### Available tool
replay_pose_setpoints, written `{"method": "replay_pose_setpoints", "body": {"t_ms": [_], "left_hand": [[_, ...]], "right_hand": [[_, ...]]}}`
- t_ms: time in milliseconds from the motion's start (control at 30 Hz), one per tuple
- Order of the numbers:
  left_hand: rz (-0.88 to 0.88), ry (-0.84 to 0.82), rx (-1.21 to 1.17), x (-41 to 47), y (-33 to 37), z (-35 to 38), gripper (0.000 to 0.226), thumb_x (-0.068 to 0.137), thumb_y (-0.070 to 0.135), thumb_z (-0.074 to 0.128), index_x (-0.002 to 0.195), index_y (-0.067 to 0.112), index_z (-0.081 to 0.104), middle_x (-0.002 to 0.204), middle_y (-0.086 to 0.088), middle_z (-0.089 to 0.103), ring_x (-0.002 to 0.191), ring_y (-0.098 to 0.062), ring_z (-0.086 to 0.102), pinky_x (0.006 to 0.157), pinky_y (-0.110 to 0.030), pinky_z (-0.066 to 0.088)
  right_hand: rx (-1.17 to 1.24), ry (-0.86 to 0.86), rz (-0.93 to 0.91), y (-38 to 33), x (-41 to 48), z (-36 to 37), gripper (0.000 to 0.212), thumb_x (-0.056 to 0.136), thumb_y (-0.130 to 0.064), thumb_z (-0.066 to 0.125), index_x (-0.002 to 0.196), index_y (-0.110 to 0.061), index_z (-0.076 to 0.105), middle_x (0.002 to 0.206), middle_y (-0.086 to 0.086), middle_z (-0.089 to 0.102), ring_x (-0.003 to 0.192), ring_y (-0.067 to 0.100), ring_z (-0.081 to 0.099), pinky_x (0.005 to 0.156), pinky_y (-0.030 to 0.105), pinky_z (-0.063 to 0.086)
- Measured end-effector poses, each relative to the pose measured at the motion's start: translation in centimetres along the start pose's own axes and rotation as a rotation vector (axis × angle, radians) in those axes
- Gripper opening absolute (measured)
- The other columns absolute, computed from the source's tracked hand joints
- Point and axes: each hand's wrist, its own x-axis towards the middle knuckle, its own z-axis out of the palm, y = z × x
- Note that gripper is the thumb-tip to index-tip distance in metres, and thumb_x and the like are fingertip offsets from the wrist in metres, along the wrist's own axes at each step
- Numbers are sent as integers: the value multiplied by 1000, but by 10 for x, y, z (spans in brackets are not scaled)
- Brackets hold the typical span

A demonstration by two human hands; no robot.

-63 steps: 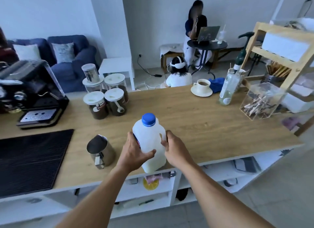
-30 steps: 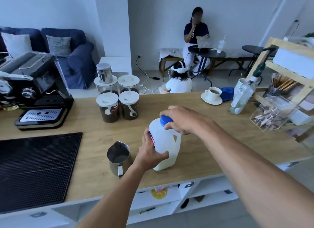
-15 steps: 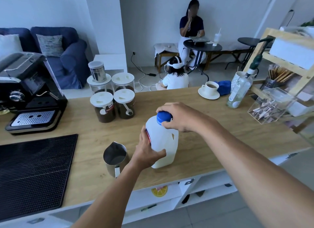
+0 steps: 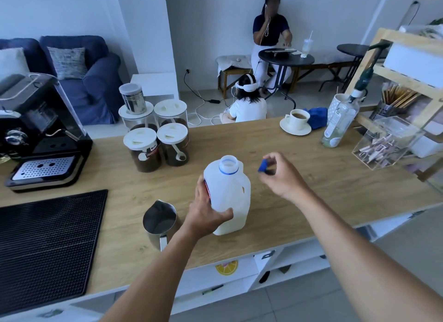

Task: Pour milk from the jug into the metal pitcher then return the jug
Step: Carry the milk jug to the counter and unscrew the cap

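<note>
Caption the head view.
Left hand grips open milk jug beside metal pitcher; right hand pinches blue cap.

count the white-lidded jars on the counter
4, clustered in a square: front left jar, front right jar, back left jar under a metal tin, back right jar. None appears hidden.

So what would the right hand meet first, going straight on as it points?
The right hand, pinching a small blue cap, points away-left, just beyond the white plastic milk jug; probably the white-lidded coffee jars first, though depth is unclear.
</note>
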Motion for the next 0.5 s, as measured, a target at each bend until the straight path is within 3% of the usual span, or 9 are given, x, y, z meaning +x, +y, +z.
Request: {"method": "replay_pose_setpoints", "body": {"t_ms": [67,167,233,367,500], "left_hand": [[5,6,-16,0,-1,-1,109,61,33,80,145,39,11,141,16,30,123,-9,41,101,-41,45],[15,18,-11,1,-2,1,107,61,33,79,143,42,11,140,15,32,124,-10,42,98,-39,46],[24,24,1,1,-2,0,107,61,34,79,143,43,10,140,15,31,125,-11,41,96,-37,45],[22,39,0,2,-2,2,106,59,39,76,144,41,12,135,24,28,124,-7,40,95,-36,44],[12,38,-14,1,0,4,105,58,42,76,143,42,14,129,29,28,122,-6,40,96,-34,43]], "right_hand": [[3,-32,176,39,-15,22,33,82,-14,68,110,-16,52,110,1,60,81,8,61,60,21,44],[-91,-189,295,89,-45,47,50,88,-24,65,135,-18,49,129,0,57,109,17,59,87,28,48],[-85,-241,310,103,-55,57,55,88,-26,65,140,-21,47,136,-1,56,120,18,56,97,30,45],[-138,-192,279,111,-56,68,43,89,-23,65,130,-23,52,123,-4,64,104,15,61,87,30,50],[-257,-200,271,117,-58,70,33,90,-22,61,122,-25,54,119,-4,64,100,18,62,83,35,52]]}}
